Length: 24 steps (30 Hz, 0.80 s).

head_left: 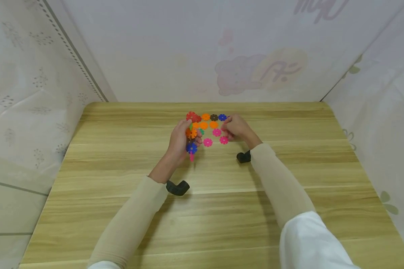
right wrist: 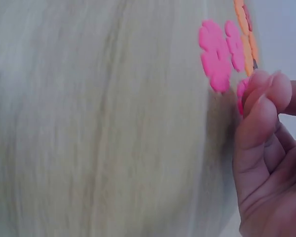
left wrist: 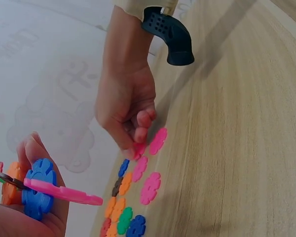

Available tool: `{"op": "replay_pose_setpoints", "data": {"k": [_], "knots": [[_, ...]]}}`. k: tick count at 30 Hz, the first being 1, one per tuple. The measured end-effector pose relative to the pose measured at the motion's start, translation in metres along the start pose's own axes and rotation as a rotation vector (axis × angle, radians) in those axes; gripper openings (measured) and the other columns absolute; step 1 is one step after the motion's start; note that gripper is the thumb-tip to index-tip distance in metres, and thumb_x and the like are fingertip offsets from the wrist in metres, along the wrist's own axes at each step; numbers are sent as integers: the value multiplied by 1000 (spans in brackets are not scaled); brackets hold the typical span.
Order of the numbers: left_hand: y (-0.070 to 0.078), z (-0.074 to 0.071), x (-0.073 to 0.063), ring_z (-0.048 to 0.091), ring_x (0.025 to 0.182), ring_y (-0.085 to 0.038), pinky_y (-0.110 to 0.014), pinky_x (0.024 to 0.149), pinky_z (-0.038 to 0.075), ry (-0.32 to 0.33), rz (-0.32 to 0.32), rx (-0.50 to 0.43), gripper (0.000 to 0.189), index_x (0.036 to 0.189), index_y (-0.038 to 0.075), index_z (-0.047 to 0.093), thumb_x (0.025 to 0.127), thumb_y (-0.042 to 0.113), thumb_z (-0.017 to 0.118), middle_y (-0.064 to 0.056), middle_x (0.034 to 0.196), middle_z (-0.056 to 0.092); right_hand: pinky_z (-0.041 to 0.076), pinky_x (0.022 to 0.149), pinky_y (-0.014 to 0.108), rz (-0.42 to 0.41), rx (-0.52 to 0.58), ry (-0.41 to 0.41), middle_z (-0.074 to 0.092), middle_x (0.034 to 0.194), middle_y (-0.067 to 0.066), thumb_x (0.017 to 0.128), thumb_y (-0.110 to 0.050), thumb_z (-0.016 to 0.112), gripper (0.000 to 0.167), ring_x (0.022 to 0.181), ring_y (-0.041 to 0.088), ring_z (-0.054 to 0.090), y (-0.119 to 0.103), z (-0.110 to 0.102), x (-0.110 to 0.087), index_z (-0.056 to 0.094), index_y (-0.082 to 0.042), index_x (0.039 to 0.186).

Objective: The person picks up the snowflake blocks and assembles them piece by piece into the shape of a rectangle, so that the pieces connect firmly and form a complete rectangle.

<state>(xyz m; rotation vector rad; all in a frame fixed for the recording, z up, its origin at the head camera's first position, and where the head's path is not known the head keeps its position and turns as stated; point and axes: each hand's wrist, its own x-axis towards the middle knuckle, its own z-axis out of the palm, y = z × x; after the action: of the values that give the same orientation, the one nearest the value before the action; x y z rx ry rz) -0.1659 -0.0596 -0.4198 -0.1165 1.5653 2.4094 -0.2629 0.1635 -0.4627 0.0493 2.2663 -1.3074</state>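
My left hand (head_left: 177, 141) grips a chain of slotted flower-shaped plastic discs, fingers curled behind it. In that chain, the blue disc (left wrist: 39, 188) has a pink disc (left wrist: 64, 191) slotted through it edge-on; an orange disc (head_left: 191, 133), a brown one and green and red ones sit further along. To the right, my right hand (head_left: 237, 127) reaches down to the loose discs. Its thumb and fingertips pinch a pink disc (left wrist: 140, 149), partly hidden by them. Beside it lie more pink discs (head_left: 217, 132), flat on the wooden table (head_left: 222, 224).
Loose discs lie in rough rows between the hands: orange discs (head_left: 203, 125), a brown disc (head_left: 214, 117), a blue disc (head_left: 222, 117) and a green disc (left wrist: 124, 220). Black curved wrist pieces (head_left: 178, 188) hang by both sleeves. A printed cloth (head_left: 171, 56) rises behind the table's far edge.
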Motion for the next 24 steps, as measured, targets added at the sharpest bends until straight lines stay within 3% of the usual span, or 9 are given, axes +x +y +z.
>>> {"op": "replay_pose_setpoints", "data": {"k": [7,12,16,20,24], "knots": [[0,0,-1,55,58,-17,-24,55,50,-18,1,37,23,93,13,36,105,32,33,-6,76,59,43,42,23,-4,-91,-39,56,55,6,100,-17,53,28,41,15,48,2,-9,-6,56,1,79],[0,1,-1,55,55,-16,-23,49,48,-31,11,31,21,90,13,37,104,28,33,-4,75,60,48,48,27,-39,-121,-38,58,64,10,104,-20,44,25,47,17,51,-3,-15,-11,57,0,96],[0,2,0,54,52,-15,-22,46,47,-32,12,28,22,89,13,37,104,29,33,-3,73,60,50,53,35,-127,-60,1,57,68,12,105,-25,41,26,50,18,50,-13,-19,-17,56,-3,105],[1,4,0,51,49,-15,-22,45,46,-32,6,69,27,99,11,45,105,35,34,-2,69,55,49,56,44,-234,26,6,55,67,9,105,-30,44,27,50,19,48,-26,-21,-22,57,-7,109],[2,6,-1,48,47,-14,-22,44,44,-44,2,105,33,107,10,49,105,40,35,-2,66,49,47,52,40,-332,125,-16,56,66,8,103,-31,49,29,48,19,47,-40,-20,-27,60,-5,110]]}}
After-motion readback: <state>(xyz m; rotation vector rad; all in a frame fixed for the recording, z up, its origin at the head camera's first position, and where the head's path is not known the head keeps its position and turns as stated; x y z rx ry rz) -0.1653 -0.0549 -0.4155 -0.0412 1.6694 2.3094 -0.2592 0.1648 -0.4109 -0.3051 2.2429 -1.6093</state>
